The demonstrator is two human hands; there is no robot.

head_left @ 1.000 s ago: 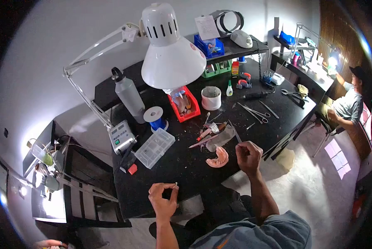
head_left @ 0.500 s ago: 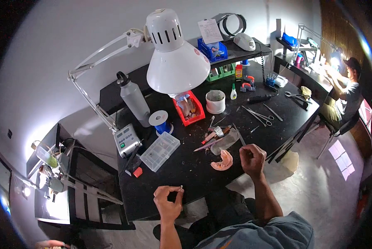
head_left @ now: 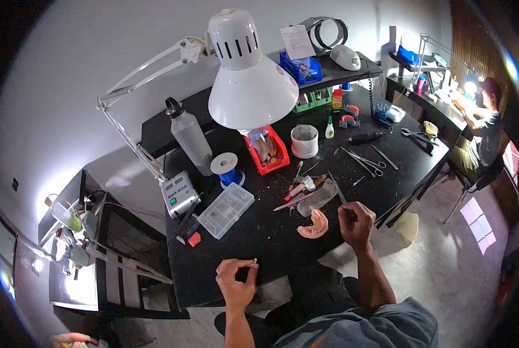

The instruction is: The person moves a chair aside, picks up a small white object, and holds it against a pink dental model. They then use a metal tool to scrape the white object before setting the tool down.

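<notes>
My left hand (head_left: pixel 236 284) is closed in a pinch above the table's front edge. Between its thumb and forefinger is a tiny white tooth-like piece (head_left: pixel 255 261). My right hand (head_left: pixel 358 225) is closed, fingers curled, at the right of the work area. A thin metal knife-like tool (head_left: pixel 339 190) sticks out from its fingertips; the rest is hidden in the fist. Just left of that hand lies a pink horseshoe-shaped dental base (head_left: pixel 314 225). Behind it are a translucent grey piece (head_left: pixel 319 200) and a cluster of small tools, including a purple pencil-like stick (head_left: pixel 292 202).
A white lamp (head_left: pixel 252 95) overhangs the black table. Around it stand a grey bottle (head_left: pixel 191 141), red bin (head_left: pixel 275 166), white pot (head_left: pixel 304 143) and clear compartment box (head_left: pixel 226 211). Scissors (head_left: pixel 368 164) lie right. A co-worker (head_left: pixel 481 127) sits far right; another person's hand (head_left: pixel 71 337) shows lower left.
The view has shifted slightly, so the table's contents sit a little further right. Both hands keep nearly the same pose and grip.
</notes>
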